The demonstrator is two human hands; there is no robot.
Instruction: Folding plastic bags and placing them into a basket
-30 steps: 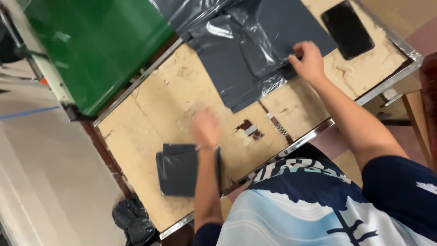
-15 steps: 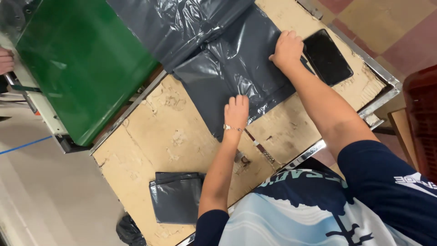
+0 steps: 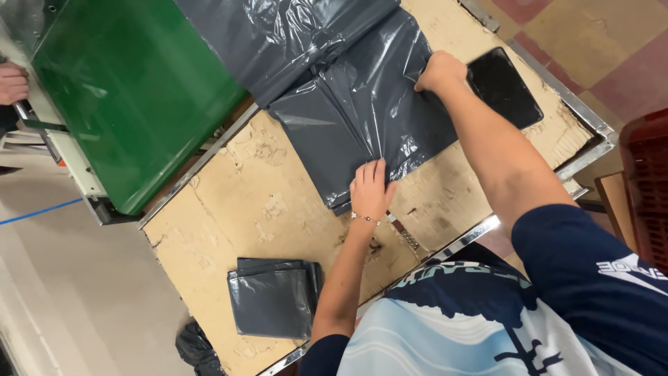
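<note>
Both hands have moved onto the grey plastic bag [image 3: 362, 125] since a second ago; left hand [image 3: 371, 189] left the folded bag stack [image 3: 273, 297] and now lies flat, fingers together, on the bag's near edge. Right hand [image 3: 440, 72], at 1 o'clock, pinches the far edge, closed on the plastic. Bag lies spread at 12 o'clock on the worn worktable [image 3: 243, 202]. Black tablet-like slab [image 3: 504, 87] just beside right hand. Green machine panel [image 3: 132, 90] at 10 o'clock; another person's hand [image 3: 12, 82] at 9.
</note>
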